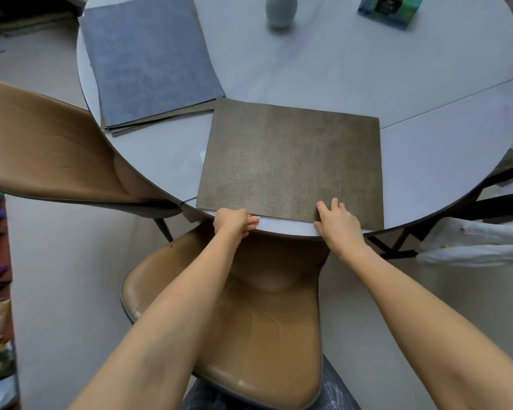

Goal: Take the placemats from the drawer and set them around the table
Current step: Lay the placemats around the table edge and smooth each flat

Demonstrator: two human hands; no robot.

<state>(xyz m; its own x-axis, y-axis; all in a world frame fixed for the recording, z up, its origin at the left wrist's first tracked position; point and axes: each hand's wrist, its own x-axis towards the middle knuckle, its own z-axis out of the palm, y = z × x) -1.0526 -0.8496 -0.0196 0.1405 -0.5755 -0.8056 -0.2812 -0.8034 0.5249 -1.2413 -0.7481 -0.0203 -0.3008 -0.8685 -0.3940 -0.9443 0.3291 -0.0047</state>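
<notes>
Round and pale grey, the tabletop fills the upper part of your view, with a seam running across its right side. Two tan chairs come next: one sits pushed in at the near edge, directly below your arms, and another stands at the left edge.

On the left part of the tabletop lies a stack of placemats, blue-grey on top with brownish edges showing beneath it, its near corner just beside the single mat. That olive-brown placemat lies flat at the near edge, squared toward you.

Your right hand rests on the mat's near right part, fingers straight and spread, pressing it down. Your left hand is at the mat's near left edge with fingers curled; it seems to pinch that edge, though the grip itself is hard to make out.

At the far edge stand a grey vase and, to its right, a small blue-green box. White plastic bags lie on the floor to the right.
</notes>
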